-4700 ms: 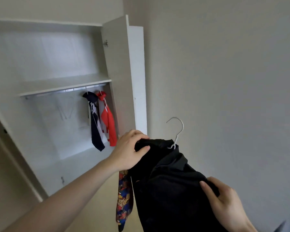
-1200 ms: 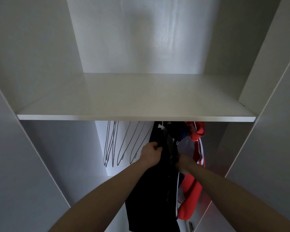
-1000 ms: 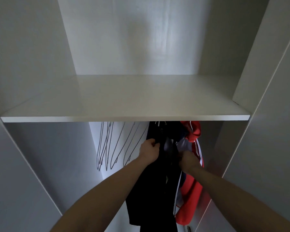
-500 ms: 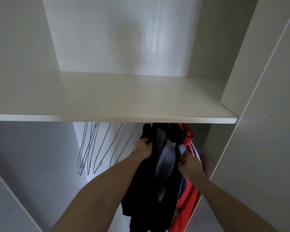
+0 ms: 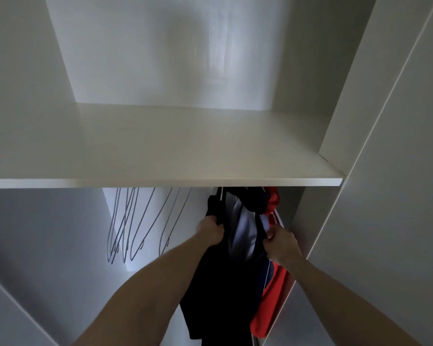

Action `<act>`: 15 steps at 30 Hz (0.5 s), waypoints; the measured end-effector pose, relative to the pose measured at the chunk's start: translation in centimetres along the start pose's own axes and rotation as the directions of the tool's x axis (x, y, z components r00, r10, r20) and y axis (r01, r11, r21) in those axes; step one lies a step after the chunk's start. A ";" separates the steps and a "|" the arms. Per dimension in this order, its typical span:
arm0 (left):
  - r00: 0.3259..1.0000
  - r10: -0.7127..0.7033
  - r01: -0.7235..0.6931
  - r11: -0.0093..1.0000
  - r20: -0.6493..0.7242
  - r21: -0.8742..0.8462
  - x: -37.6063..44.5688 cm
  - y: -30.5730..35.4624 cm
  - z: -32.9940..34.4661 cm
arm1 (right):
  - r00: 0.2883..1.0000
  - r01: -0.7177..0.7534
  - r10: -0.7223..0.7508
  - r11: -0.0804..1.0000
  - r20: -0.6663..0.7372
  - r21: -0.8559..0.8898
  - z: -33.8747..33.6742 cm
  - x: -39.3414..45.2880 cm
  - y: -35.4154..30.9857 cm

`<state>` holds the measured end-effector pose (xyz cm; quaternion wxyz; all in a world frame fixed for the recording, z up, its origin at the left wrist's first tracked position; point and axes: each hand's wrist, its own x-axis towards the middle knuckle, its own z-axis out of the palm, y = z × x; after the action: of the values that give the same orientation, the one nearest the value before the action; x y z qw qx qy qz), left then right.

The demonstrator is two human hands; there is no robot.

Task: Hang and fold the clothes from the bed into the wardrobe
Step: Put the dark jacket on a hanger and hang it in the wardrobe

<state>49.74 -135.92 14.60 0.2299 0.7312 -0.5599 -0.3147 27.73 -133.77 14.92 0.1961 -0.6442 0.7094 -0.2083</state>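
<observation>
Left hand (image 5: 210,231) and right hand (image 5: 281,245) each clench a side of the black garment (image 5: 220,283), spreading it, likely to straighten it on its hanger. It hangs under the shelf (image 5: 160,182); empty hangers (image 5: 135,228) dangle left of the fingers.

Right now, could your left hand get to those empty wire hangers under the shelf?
Probably yes. The empty wire hangers hang just left of the left hand, with only open space between. But that hand grips the black garment, so it would have to let go first.
</observation>
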 end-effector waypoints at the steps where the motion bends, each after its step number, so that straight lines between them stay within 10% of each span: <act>1: 0.999 0.017 -0.019 0.999 -0.032 -0.040 -0.2 -0.1 0.2 | 1.000 -0.004 0.004 1.000 0.005 0.013 -0.1 0.0 0.1; 9: 0.950 0.095 -0.192 0.930 -0.298 -0.313 -0.1 2.8 -0.8 | 0.999 0.013 -0.014 1.000 0.051 0.009 0.5 0.6 -0.2; 15: 0.965 0.070 -0.143 0.949 -0.255 -0.281 2.8 4.5 -2.8 | 0.998 0.007 -0.007 1.000 0.055 -0.008 1.4 1.1 -0.6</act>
<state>49.21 -139.85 19.11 0.4203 0.6894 -0.5131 -0.2910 28.89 -134.96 14.05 0.2124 -0.6530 0.7022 -0.1882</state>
